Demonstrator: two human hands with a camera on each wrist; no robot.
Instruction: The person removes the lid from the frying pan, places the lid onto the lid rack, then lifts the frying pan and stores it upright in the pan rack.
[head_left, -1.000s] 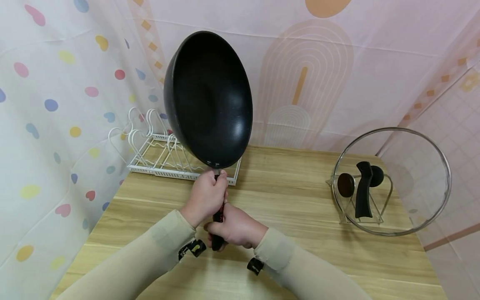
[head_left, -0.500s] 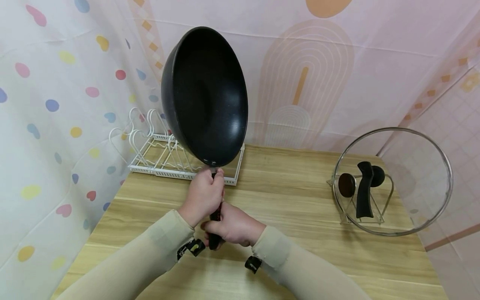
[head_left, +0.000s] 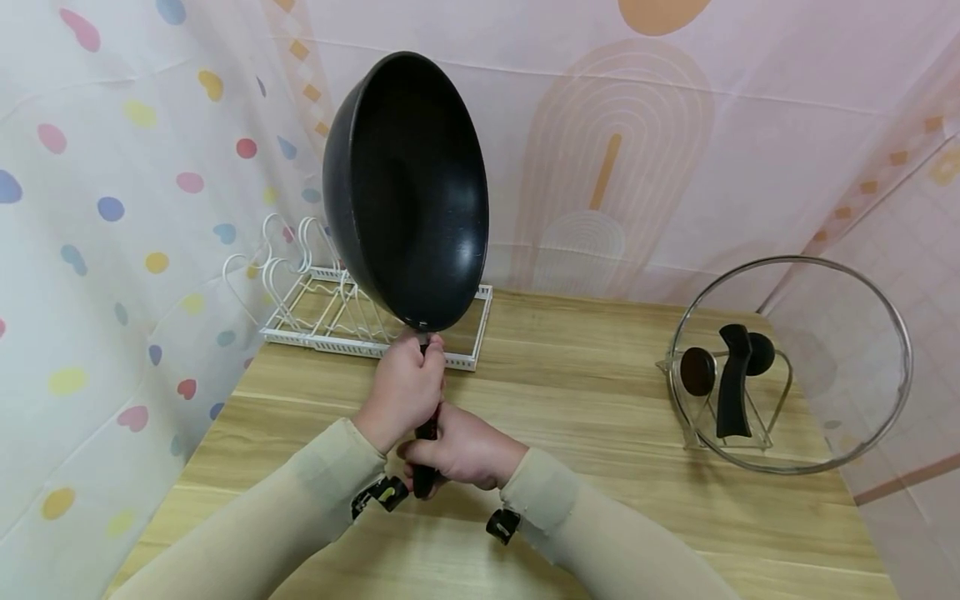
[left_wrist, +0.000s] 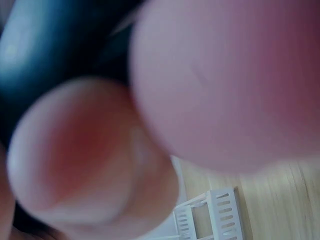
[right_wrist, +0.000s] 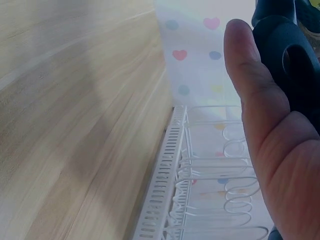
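Note:
A deep black wok (head_left: 420, 200) is held up over the table, tilted so that its hollow faces me and a little to the right. My left hand (head_left: 405, 383) grips the upper part of its black handle, close under the bowl. Lower down, my right hand (head_left: 467, 450) holds the handle (head_left: 425, 479) near its end, the thumb lying across it. Behind the wok, a white wire rack (head_left: 375, 346) stands on the table, partly covered by the bowl. Blurred fingers fill most of the left wrist view. The right wrist view shows the right thumb (right_wrist: 260, 90) against the black handle.
At the right, a glass lid (head_left: 817, 358) with a metal rim and a black handle (head_left: 733, 383) leans upright in a small wire stand (head_left: 765, 417). Patterned curtains (head_left: 585, 100) hang behind and beside the wooden table (head_left: 570, 392).
The wok and both hands have shifted slightly left, and the bowl has risen a little and turned a bit further to the side. Both hands keep their hold on the handle.

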